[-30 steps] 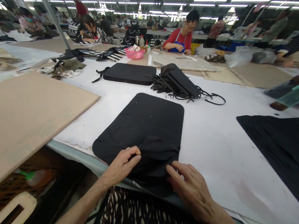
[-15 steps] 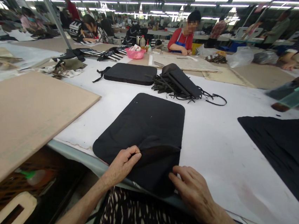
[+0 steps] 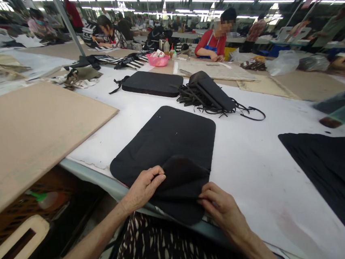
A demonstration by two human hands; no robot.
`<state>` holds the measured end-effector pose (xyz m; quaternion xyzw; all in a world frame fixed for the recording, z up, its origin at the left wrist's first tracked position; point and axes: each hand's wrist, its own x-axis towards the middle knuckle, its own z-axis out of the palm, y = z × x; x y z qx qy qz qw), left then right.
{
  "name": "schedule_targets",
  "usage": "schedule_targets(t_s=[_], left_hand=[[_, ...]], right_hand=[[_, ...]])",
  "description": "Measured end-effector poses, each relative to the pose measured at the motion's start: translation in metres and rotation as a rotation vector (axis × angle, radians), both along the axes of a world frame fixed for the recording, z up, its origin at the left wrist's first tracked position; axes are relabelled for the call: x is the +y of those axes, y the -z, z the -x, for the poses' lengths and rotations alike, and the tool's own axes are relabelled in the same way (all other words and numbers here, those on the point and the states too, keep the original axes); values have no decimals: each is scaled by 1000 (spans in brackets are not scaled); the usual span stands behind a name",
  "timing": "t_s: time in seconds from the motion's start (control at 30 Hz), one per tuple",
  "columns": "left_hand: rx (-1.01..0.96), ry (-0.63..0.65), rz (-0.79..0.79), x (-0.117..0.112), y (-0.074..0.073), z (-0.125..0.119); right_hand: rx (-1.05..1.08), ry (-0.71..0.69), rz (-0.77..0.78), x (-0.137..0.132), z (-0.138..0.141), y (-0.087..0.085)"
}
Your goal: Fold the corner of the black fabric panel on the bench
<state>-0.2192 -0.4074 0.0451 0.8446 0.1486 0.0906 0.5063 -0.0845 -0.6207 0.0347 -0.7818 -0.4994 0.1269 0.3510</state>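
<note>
A black fabric panel (image 3: 167,136) with rounded corners lies on the white table, its near end reaching over the table's front edge. My left hand (image 3: 149,184) pinches a raised fold of the fabric near the panel's middle. At the panel's right edge, my right hand (image 3: 219,202) has thumb and fingers closed on the cloth. Between the two hands the top layer bulges up in a loose fold, and a separate layer shows beneath it nearer to me.
Beyond the panel lie a stack of black panels (image 3: 152,83) and a bundle of black straps (image 3: 211,93). A tan board (image 3: 45,137) covers the left. More black fabric (image 3: 332,175) lies at right. A person in red (image 3: 213,46) works across the table.
My right hand has closed on the panel's right edge and lifted slightly. The fold between my hands now stands higher. My left hand keeps its pinch.
</note>
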Motion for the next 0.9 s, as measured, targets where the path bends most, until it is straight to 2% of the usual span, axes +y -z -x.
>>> schedule_targets(t_s=[0.23,0.43,0.5,0.6,0.7,0.8,0.9], left_hand=[[6,-3,-34,-1,-1,0],[-15,-23,-60,-2,1,3],[-17,-21,-35,-1,2,5],[-9,28,6,3,4,9],[27,108,-36,7,7,10],[24,154,-102,8,8,7],[-28,111,-89,6,9,3]], right_hand=[[-20,-25,-44,14,-5,-19],[-363,-42,-15,42,-17,-36],[-451,-34,30,55,-24,-35],[-476,-32,107,71,-33,-28],[-475,-31,133,81,-36,-20],[-474,-22,133,84,-36,-16],[-469,35,105,76,-36,-19]])
